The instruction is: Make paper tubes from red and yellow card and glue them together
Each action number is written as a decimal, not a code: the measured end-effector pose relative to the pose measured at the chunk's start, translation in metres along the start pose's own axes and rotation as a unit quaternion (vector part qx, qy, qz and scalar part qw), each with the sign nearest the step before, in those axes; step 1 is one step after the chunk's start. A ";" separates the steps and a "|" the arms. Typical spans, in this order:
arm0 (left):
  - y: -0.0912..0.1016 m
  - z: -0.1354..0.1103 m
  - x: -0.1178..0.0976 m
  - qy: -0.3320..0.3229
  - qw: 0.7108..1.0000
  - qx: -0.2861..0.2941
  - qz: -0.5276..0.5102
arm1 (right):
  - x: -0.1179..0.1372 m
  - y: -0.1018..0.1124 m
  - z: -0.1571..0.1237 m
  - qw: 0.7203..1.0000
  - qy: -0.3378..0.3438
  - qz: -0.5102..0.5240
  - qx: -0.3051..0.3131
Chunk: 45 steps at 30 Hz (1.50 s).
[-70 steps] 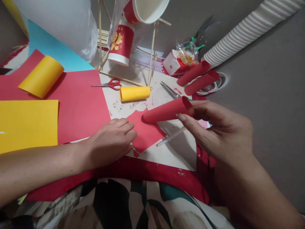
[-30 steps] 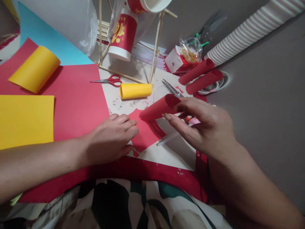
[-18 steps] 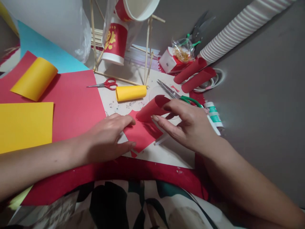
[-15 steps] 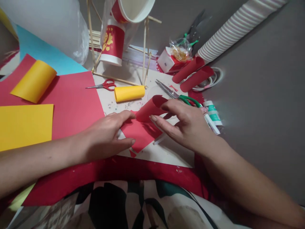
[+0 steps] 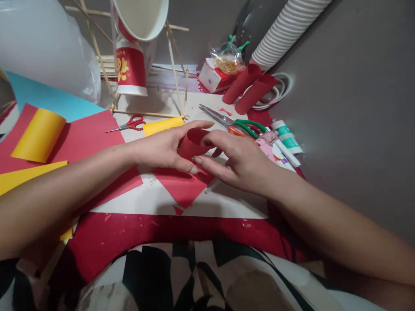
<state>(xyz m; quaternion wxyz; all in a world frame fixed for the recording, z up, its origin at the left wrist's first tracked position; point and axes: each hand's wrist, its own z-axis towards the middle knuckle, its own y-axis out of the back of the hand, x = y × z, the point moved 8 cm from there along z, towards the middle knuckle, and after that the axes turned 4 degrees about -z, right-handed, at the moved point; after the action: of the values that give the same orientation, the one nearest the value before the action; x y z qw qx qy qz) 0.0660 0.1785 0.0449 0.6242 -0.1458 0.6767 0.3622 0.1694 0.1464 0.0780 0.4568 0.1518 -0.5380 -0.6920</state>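
Note:
My left hand (image 5: 168, 149) curves round the left side of a rolled red paper tube (image 5: 191, 146), its thumb low in front and its fingers behind. On the tube's other side, my right hand (image 5: 233, 160) grips the wall near the open top rim, with fingertips hidden inside. The tube leans a little above a red paper piece (image 5: 181, 190) on a white board. Behind my left fingers lies a yellow paper tube (image 5: 162, 125), partly covered. Small red-handled scissors (image 5: 132, 123) rest left of it. Larger green-handled scissors (image 5: 240, 123) lie just beyond my right hand.
Two red paper tubes (image 5: 253, 93) lie at the back right by a stack of paper cups (image 5: 288, 32). A wooden stick frame (image 5: 149, 113) stands behind, around red and white cups (image 5: 132, 69). Yellow rolled paper (image 5: 40, 134) sits at left; a glue bottle (image 5: 287, 136) at right.
My left hand has moved from the flat red paper up onto the red tube, closing round it. The tube stands more upright, and the camera view has shifted.

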 end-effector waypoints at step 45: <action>0.015 -0.021 -0.037 -0.100 0.988 -0.114 0.036 | -0.046 0.039 -0.020 0.972 -0.229 0.060 -0.010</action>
<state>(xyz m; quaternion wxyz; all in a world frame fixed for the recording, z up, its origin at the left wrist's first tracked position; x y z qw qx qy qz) 0.0477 0.1650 0.0838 0.6545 -0.1551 0.5699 0.4719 0.2267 0.1711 0.0919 0.3641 -0.0477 -0.6297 -0.6846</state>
